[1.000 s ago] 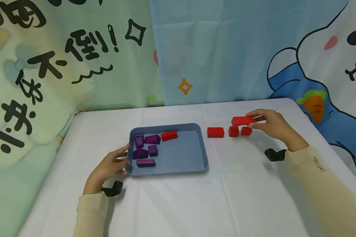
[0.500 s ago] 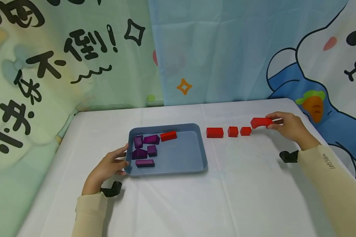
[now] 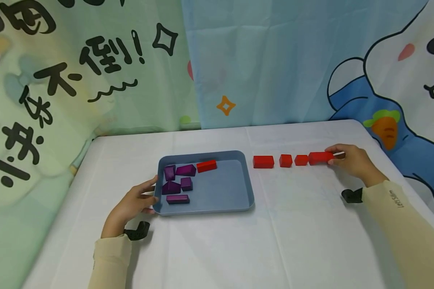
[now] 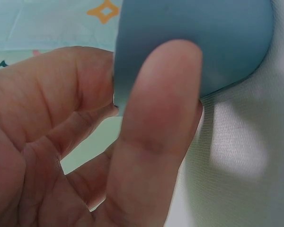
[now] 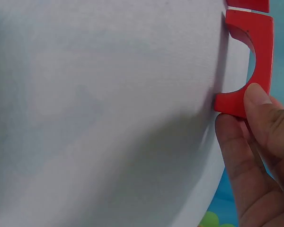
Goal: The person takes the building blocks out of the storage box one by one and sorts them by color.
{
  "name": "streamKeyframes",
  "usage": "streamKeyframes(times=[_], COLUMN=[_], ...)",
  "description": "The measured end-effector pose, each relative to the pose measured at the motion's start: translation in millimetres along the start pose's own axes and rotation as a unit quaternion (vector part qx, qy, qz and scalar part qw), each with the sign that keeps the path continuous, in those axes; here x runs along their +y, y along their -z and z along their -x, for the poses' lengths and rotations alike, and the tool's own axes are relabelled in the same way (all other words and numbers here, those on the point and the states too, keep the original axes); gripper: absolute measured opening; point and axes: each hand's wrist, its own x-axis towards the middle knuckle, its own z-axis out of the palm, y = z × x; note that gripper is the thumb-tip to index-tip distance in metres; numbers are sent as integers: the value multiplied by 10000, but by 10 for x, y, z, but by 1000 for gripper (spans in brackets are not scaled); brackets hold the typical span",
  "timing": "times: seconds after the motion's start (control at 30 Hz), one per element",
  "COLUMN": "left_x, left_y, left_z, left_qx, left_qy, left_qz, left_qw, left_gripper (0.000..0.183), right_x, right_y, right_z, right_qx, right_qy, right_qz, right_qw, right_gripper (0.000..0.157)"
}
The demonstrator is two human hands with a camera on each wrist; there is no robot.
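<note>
Now pinching a red arch (image 3: 319,158), stretched longways right of the tray (image 3: 220,188), by its far end with the right hand (image 3: 355,161); gripping the tray's left edge with the left hand (image 3: 132,202).

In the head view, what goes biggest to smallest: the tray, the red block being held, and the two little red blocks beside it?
1. Tray
2. Held red block
3. Left little red block and right little red block: these two look nearly the same size, so I can't rank them.
</note>
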Motion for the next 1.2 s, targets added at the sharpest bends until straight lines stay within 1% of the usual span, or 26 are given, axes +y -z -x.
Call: streamKeyframes(times=[0.07, 0.2, 0.33, 0.43, 0.6, 0.7, 0.83, 1.0, 1.2], left_x=[-3, -4, -1, -3, -8, -9, -9, -4, 4], left_y=[-1, -1, 2, 10, 11, 9, 15, 11, 3], left_z=[2, 6, 14, 15, 13, 10, 5, -7, -18], left_qx=[1, 16, 39, 53, 66, 77, 92, 29, 34], left_qy=[-2, 7, 21, 33, 28, 40, 66, -18, 22], left_qz=[21, 51, 28, 0, -13, -41, -39, 0, 21], left_qw=[10000, 10000, 10000, 10000, 10000, 10000, 9999, 10000, 10000], left_gripper=[69, 69, 69, 69, 68, 68, 68, 67, 68], right_x=[2, -14, -110, -262, -595, -795, -1027, -1225, -1466], right_y=[-8, 7, 68, 95, 57, 5, -79, -202, -363], right_z=[2, 8, 32, 61, 105, 126, 155, 182, 152], right_qx=[-11, -95, -66, 165, 588, 709, 750, 651, 166], right_qy=[-19, -19, 79, 218, 635, 885, 1242, 1672, 1910], right_qz=[-13, 20, 209, 310, 149, 31, -107, -247, -465], right_qw=[10000, 10000, 9997, 9991, 9961, 9935, 9894, 9835, 9804], right_gripper=[44, 54, 62, 61, 53, 49, 46, 42, 40])
